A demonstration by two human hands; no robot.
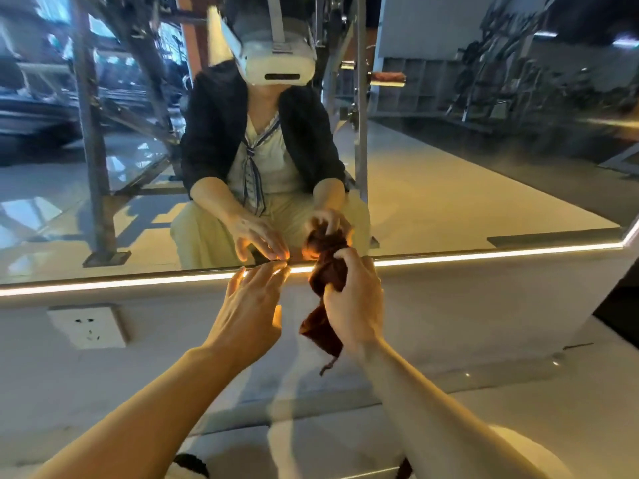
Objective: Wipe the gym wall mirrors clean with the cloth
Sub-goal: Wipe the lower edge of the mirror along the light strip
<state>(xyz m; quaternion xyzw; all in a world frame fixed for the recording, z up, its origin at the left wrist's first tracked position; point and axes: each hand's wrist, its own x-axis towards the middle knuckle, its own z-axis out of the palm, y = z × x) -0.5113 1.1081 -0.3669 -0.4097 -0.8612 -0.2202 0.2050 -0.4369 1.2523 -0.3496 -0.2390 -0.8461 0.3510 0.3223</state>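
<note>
The wall mirror (449, 188) fills the upper half of the view, its lower edge lit by a glowing strip (484, 254). My right hand (356, 305) grips a crumpled dark red cloth (328, 274) and presses its top against the mirror's bottom edge; a loose end of the cloth hangs down below my hand. My left hand (249, 309) is beside it, fingers spread, fingertips at the light strip, holding nothing. The mirror reflects a crouching person with a headset and both hands.
Below the mirror runs a white wall panel with a power socket (88, 328) at the left. A glossy white floor (518, 426) lies under my arms. A metal rack frame and gym machines appear only as reflections.
</note>
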